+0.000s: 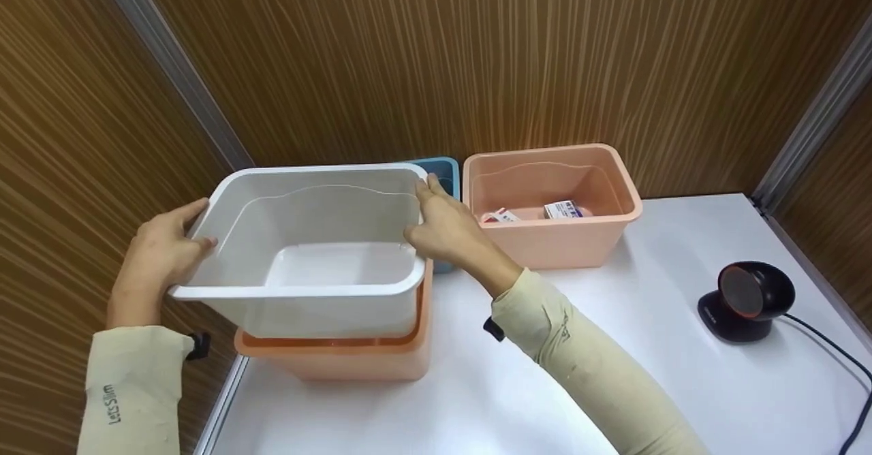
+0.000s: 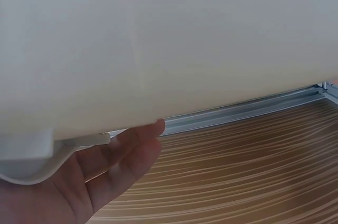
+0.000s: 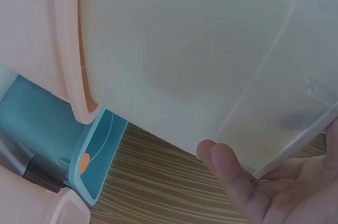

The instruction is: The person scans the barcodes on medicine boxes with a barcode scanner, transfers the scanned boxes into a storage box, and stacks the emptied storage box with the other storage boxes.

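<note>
An empty white plastic bin is held by its two short ends, tilted, over an orange bin. Its lower part is at the orange bin's mouth; how deep it sits is hidden. My left hand grips the left rim, thumb inside and fingers outside. On the opposite end, my right hand holds the right rim, the thumb over the inner side. Fingers of the left hand lie under the rim in the left wrist view. In the right wrist view, fingertips touch the white bin's outer wall.
A blue bin stands behind the white one, partly covered. Right of it is a second orange bin holding small boxes. A black round-headed device with a cable sits at the table's right. Wood-patterned panels enclose the back and sides.
</note>
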### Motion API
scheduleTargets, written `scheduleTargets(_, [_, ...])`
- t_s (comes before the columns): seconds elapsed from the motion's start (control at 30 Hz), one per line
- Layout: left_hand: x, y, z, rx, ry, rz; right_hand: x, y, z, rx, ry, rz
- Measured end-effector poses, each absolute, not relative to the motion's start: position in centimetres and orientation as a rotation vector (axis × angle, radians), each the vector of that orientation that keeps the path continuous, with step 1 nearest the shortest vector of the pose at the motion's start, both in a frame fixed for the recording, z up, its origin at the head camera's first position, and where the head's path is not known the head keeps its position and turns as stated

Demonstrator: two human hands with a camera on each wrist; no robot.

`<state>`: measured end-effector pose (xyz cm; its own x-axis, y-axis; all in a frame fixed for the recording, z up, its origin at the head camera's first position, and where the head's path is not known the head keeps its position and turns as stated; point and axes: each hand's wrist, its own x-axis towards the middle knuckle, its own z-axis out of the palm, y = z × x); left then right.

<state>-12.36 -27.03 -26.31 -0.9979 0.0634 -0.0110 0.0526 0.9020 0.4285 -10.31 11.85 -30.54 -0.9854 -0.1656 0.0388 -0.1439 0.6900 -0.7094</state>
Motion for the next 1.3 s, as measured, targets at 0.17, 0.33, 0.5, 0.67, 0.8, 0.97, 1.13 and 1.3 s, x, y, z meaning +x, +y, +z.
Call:
scheduleTargets(0.17, [-12.6, -26.8, -27.2, 0.094, 3.034, 0.702, -10.3, 12.1, -30.9, -0.250, 2.856, -1.211])
scheduleTargets(0.33, [-12.7, -26.7, -28.0, 0.066, 2.994, 0.730, -10.3, 12.2, -31.5, -0.255, 2.860, -1.199])
scheduleTargets(0.5, [-12.8, -26.8, -28.5, 0.069, 2.980, 0.734, -10.4, 12.1, -31.9, -0.264, 2.887, -1.165])
scheduleTargets(0.67, [-12.8, -27.2, -29.2, 0.082, 2.961, 0.744, -10.5, 11.9, -32.3, -0.313, 2.916, -1.134])
scheduleTargets(0.8, [-12.8, -27.5, -29.9, 0.088, 2.956, 0.754, -10.5, 11.6, -32.7, -0.301, 2.920, -1.113])
scheduleTargets(0.97, [-12.6, -27.9, -30.6, 0.080, 2.939, 0.765, -10.4, 11.4, -32.9, -0.284, 2.909, -1.101])
scheduleTargets(1.13, [-12.5, -28.3, -31.4, 0.062, 2.906, 0.780, -10.5, 11.2, -33.3, -0.292, 2.893, -1.110])
scheduleTargets(1.3, [-12.7, -28.2, -32.1, 0.058, 2.892, 0.775, -10.4, 11.2, -34.0, -0.284, 2.888, -1.111])
